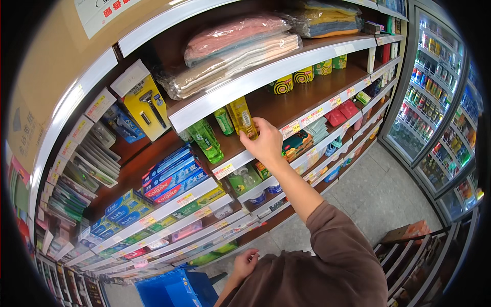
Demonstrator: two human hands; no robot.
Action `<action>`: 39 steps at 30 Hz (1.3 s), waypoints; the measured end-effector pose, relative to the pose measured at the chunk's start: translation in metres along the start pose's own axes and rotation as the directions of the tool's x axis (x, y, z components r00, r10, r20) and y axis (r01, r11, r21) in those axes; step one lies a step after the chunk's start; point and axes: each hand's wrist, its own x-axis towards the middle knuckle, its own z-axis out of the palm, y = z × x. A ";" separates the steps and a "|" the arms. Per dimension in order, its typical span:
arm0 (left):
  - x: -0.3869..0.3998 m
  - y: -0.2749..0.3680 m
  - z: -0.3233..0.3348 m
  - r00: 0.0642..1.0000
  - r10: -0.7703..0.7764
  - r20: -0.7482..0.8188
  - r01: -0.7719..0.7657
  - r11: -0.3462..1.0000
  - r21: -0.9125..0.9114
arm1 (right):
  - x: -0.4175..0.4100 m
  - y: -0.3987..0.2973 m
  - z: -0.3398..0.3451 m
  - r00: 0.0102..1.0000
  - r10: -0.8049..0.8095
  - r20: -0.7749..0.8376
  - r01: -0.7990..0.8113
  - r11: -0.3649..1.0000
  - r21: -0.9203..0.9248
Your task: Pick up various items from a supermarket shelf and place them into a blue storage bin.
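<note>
My right hand (pixel 264 140) grips the lower part of a yellow bottle (pixel 243 115) at the front of a brown shelf. Just left of it stand a small green bottle (pixel 223 121) and a larger clear-green bottle (pixel 207 140). My left hand (pixel 245 264) hangs low in front of the shelving with its fingers loosely curled and nothing visible in it. The nearest thing to it is a blue plastic crate (pixel 165 291) on the floor side.
Colgate toothpaste boxes (pixel 174 178) fill a lower shelf at left, below a carded razor (pixel 147 105). Plastic-wrapped towels (pixel 238 50) lie above. Yellow-and-black spiral-printed packs (pixel 284 85) stand deeper in. Drinks coolers (pixel 431 88) and a low rack (pixel 414 261) are at right.
</note>
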 end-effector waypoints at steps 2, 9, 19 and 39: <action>0.000 0.006 -0.003 0.997 -0.057 -0.044 0.059 0.997 0.043 | 0.003 0.002 0.000 0.999 0.033 -0.040 -0.031 0.999 0.032; 0.008 0.030 -0.007 0.996 -0.079 -0.033 0.083 0.989 0.119 | 0.024 0.031 -0.010 0.973 -0.064 -0.220 0.046 0.995 -0.086; 0.004 0.024 -0.002 1.000 0.023 -0.005 -0.022 0.994 0.107 | 0.053 0.074 -0.062 0.834 -0.527 -0.163 0.462 0.828 -0.316; -0.062 0.048 -0.107 0.923 0.096 -0.372 -0.277 0.838 -0.470 | -0.319 -0.048 0.014 0.531 -0.604 0.594 0.293 0.789 0.540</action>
